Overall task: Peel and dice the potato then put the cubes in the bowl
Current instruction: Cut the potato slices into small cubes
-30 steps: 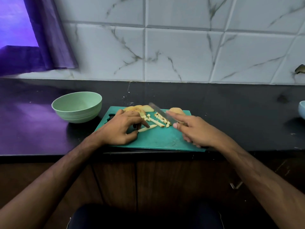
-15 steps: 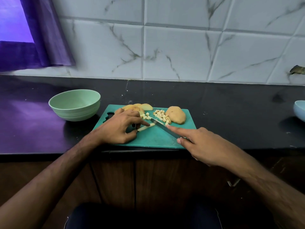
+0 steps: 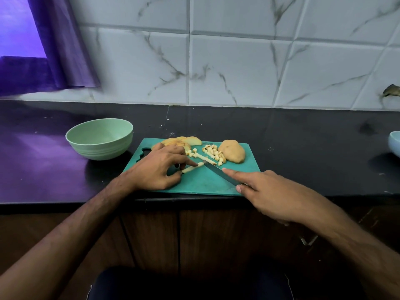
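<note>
On the teal cutting board lie potato slices at the back left, a pile of small cubes in the middle and a potato half at the back right. My left hand pins a potato stick to the board with its fingertips. My right hand grips a knife with the index finger laid along the blade's spine; the tip sits at the stick's right end. The pale green bowl stands to the left of the board, and nothing shows inside it.
The board lies near the front edge of a black counter. A light blue bowl is cut off at the right edge. A marbled tile wall rises behind, and a purple curtain hangs at the far left.
The knife came back from the far side of the board toward me, and its tip now rests at the stick under my left fingers. Loose cubes were left beside the potato half.
</note>
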Tool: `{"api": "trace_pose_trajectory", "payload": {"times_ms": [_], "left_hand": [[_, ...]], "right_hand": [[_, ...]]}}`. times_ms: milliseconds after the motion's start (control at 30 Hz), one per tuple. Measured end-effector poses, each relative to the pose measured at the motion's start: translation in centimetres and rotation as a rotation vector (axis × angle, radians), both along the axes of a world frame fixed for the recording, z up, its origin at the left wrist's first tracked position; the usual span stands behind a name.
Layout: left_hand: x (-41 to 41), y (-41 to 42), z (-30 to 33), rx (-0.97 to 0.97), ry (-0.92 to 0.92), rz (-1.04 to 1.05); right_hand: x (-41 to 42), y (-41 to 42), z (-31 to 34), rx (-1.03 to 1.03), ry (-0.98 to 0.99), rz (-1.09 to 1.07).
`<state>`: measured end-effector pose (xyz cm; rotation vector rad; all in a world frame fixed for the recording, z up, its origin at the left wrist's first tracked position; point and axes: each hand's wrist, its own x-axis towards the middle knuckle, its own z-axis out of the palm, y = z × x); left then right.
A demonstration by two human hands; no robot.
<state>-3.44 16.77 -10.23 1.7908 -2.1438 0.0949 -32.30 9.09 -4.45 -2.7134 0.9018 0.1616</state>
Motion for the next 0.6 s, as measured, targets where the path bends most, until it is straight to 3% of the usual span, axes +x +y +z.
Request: {"api": "trace_pose_trajectory", "payload": {"times_ms": [133,333,600], "left_hand": [[-0.1,0.0,0.1,-0.001,-0.002,-0.002],[-0.2,0.1,0.1,-0.002,-0.004,0.006],[-0.1,0.1,0.0,-0.016,-0.01,0.009]], "right_hand": [[-0.6,0.0,1.5,0.076,0.001,-0.022],[0.8,-0.1,-0.3,-0.114,-0.031,-0.019],[0.3,0.0,0.1,-0.081,-0.063,0.026]]}}
